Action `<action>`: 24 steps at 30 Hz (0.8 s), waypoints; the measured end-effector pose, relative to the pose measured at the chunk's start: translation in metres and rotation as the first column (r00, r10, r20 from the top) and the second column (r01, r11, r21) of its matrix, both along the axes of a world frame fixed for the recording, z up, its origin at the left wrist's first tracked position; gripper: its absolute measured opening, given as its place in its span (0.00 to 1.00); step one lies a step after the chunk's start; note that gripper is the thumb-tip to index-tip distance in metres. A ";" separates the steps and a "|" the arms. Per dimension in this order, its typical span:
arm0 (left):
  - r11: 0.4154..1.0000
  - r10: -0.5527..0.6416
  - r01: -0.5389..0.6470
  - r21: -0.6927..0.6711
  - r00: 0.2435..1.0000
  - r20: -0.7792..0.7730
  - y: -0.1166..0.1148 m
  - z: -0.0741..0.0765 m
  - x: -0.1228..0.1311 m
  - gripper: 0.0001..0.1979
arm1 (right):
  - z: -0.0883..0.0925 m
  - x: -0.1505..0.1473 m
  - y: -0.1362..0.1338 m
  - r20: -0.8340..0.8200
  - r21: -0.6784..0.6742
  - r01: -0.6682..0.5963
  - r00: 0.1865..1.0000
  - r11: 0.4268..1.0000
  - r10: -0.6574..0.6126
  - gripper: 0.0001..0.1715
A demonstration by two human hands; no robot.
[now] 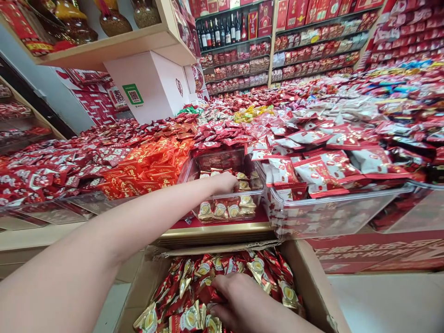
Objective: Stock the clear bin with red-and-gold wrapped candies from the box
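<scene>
My left hand [225, 183] reaches into a small clear plastic bin [255, 196]. Its fingers are curled down among the gold-and-red wrapped candies [220, 210] there, and the fingertips are hidden. Below, inside an open cardboard box [314, 273], my right hand [243, 298] is closed around red-and-gold wrapped candies [207, 292] of the same look. Its thumb and fingers press in from two sides, partly buried in the heap. More of these candies [189, 319] fill the box around that hand.
A large clear bin [333, 208] of red-and-white packets stands at the right. Orange-red packets [149, 166] are heaped to the left. A white box with a QR code [142, 88] sits below a wooden shelf [114, 48]. Wine bottles [222, 32] line the back shelves.
</scene>
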State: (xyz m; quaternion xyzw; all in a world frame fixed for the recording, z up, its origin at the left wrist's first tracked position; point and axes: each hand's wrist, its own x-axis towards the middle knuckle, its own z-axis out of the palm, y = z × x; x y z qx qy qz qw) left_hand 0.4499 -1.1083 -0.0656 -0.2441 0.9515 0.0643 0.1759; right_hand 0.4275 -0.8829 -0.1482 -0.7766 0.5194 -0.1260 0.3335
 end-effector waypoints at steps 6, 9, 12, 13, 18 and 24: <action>1.000 0.001 -0.001 0.007 0.999 -0.033 -0.007 -0.007 0.004 0.11 | -0.003 0.002 -0.001 -0.041 0.056 0.014 0.999 0.998 -0.012 0.09; 1.000 0.022 -0.021 0.020 1.000 -0.013 -0.007 -0.008 0.005 0.10 | -0.005 0.002 -0.002 -0.067 0.039 -0.018 0.998 0.999 0.020 0.12; 0.998 0.057 -0.057 0.008 0.998 0.003 -0.006 0.000 0.008 0.10 | -0.008 0.003 -0.006 -0.101 0.026 -0.048 0.994 0.999 0.050 0.13; 0.998 0.070 -0.070 0.000 0.998 0.002 -0.005 0.005 0.009 0.12 | -0.010 0.004 -0.008 -0.119 0.040 -0.055 0.991 0.998 0.059 0.14; 0.998 0.054 -0.054 0.028 0.998 0.018 0.001 0.029 0.021 0.15 | -0.015 0.011 -0.017 -0.260 0.177 -0.080 0.958 0.981 0.125 0.17; 0.998 -0.001 -0.007 0.068 0.994 0.108 -0.005 0.013 0.025 0.09 | -0.010 0.006 -0.014 -0.185 0.128 -0.102 0.975 0.987 0.125 0.17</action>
